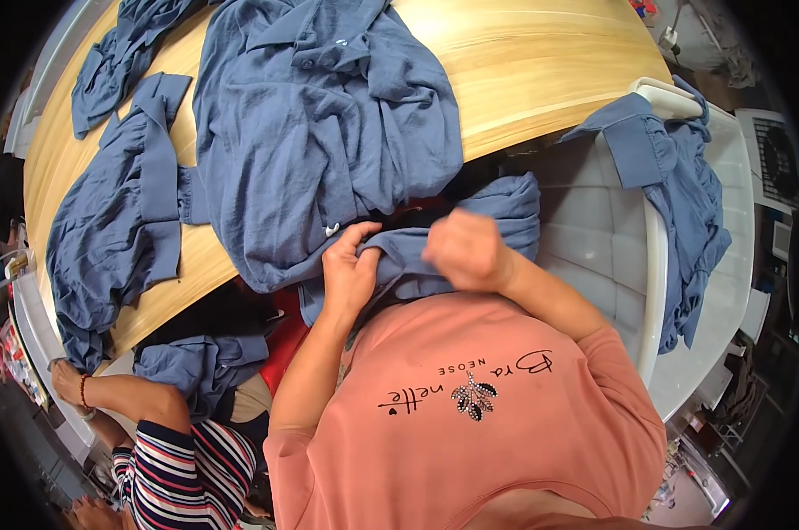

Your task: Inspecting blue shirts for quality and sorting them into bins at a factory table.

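The left hand [350, 272] pinches a bunched blue cloth [408, 243] at the lap; apart from it, the right hand [470, 252] is a curled blur, its grip impossible to tell. The step seems to be handling this fold, calling for a steady hold. Beyond, a crinkled, buttoned blue garment [329, 150] drapes over the smooth wood-grain tabletop [523, 71], gathered blue pieces [108, 221] beside it.

Blue garment [329, 150] o/ near edge of tbl [541, 53]: matt, crinkly cloth. Top: smooth wood-look, slt sheen.
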Available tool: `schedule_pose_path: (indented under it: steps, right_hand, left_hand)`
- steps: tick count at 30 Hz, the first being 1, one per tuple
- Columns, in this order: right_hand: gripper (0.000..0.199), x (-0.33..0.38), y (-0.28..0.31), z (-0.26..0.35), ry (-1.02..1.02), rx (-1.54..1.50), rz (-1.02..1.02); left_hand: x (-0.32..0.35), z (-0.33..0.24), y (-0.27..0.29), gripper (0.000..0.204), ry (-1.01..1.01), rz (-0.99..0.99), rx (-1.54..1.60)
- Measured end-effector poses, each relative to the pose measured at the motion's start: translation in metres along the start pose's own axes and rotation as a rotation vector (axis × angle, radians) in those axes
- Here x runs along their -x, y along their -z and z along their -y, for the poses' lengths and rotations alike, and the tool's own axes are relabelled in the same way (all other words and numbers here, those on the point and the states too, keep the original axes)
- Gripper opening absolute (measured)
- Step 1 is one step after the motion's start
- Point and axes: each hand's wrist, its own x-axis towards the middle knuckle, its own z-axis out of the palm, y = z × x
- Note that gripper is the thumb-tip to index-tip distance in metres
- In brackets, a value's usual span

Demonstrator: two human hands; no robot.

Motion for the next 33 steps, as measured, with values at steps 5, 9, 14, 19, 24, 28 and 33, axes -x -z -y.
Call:
schedule_pose_path:
  steps: [5,9,14,19,24,28,33]
  right_hand:
    - [0.021,0.009,-0.021,0.008,0.052,0.081,0.393]
    - [0.020,0.009,-0.035,0.001,0.213,0.195,0.354]
    - [0.014,0.009,-0.041,0.004,0.277,0.148,0.270]
    - [0.021,0.010,-0.039,0.003,0.164,0.071,0.267]
    - [0.023,0.011,-0.038,0.000,0.218,0.099,0.269]
    - [0.022,0.012,-0.035,0.002,0.293,0.125,0.241]
    - [0.020,0.008,-0.029,0.006,0.264,0.187,0.222]
  left_hand:
    - [-0.011,0.003,-0.004,0.024,0.056,0.045,-0.050]
    - [-0.013,0.004,-0.002,0.025,0.130,0.079,-0.047]
    - [-0.012,0.011,0.004,0.024,0.200,0.167,-0.012]
    - [-0.007,0.020,0.006,0.019,0.154,0.213,-0.044]
    - [-0.002,0.020,0.003,0.017,0.226,0.285,0.129]
    - [0.002,0.017,0.004,0.014,0.153,0.334,0.166]
    - [-0.001,0.018,0.006,0.009,0.034,0.358,0.073]
